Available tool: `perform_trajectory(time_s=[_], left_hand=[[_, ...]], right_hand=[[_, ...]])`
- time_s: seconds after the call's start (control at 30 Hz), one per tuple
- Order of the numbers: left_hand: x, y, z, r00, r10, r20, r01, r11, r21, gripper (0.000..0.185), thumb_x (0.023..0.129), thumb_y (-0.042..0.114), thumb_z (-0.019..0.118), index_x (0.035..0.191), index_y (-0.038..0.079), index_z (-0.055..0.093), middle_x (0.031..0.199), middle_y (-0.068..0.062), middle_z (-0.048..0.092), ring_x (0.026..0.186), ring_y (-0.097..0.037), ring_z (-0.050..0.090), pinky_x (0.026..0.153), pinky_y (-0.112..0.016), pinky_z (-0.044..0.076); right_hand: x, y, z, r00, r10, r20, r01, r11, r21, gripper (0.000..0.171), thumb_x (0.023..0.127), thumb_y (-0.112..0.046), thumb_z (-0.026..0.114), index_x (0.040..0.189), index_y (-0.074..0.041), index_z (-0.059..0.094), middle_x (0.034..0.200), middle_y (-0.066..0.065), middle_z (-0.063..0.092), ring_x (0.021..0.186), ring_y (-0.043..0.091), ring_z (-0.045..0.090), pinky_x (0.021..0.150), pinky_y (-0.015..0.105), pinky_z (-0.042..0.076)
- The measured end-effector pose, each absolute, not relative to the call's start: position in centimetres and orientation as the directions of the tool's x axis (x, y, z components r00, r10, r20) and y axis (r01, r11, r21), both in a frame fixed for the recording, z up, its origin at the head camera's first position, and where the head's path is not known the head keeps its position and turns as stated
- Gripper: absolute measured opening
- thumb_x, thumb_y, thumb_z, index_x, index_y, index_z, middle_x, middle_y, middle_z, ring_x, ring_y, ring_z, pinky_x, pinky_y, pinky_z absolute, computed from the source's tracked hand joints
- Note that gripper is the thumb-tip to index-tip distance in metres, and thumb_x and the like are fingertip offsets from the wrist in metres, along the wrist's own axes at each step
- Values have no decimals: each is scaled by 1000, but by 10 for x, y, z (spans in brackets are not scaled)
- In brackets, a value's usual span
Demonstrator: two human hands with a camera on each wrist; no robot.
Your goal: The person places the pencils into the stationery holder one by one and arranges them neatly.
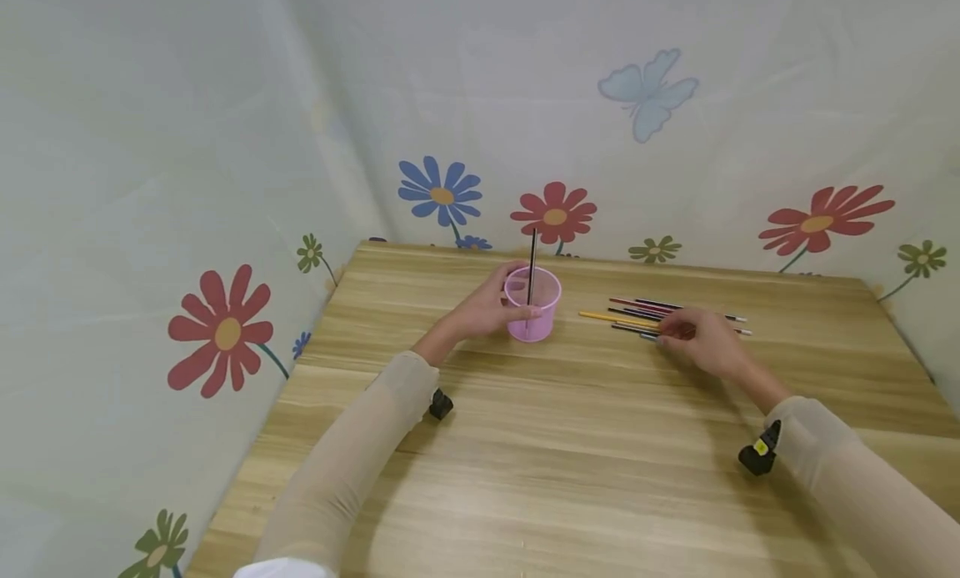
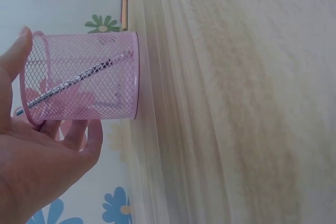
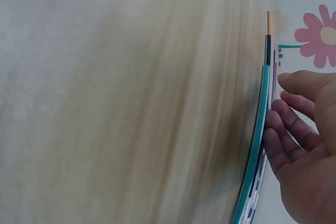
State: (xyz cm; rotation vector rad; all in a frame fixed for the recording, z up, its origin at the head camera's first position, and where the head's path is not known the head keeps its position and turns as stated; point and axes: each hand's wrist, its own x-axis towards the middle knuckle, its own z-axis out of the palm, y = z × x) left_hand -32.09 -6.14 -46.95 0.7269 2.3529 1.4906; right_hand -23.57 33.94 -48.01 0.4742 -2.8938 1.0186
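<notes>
Left fingers (image 2: 94, 142) clasp a mesh pencil cup (image 1: 544, 324), right fingers (image 3: 283, 136) parted at likely light, stiff pencils (image 3: 255, 140) best pinched mid-shaft.

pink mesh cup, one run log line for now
left hand: holds pink round mesh cup | inside: one dark slim pencil | right hand: at mixed-colour pencils, wooden table

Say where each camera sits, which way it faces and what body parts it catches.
Head: on the person's head, facing forward and down over the wood-grain table; left hand, right hand and beige sleeves show.
Left wrist: on that wrist, facing the pink mesh cylindrical cup; left hand shows.
Right wrist: on that wrist, facing slim multicoloured pencils; right hand shows.
Shared: head and right wrist both show the pencils, cup and right hand.
</notes>
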Motion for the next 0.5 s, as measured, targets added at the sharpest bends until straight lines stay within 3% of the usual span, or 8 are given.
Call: perform_trajectory(time_s=[0.5], left_hand=[[-317, -62, -464, -846, 532, 32, 265, 367, 891, 94, 92, 34, 85, 164, 13, 27, 163, -11, 38, 146, -28, 44, 117, -43, 45]], right_hand=[[-238, 323, -482, -932, -342, 122, -347, 738, -580, 11, 95, -5, 79, 105, -3, 77, 96, 6, 73, 87, 19, 66, 74, 30, 56]])
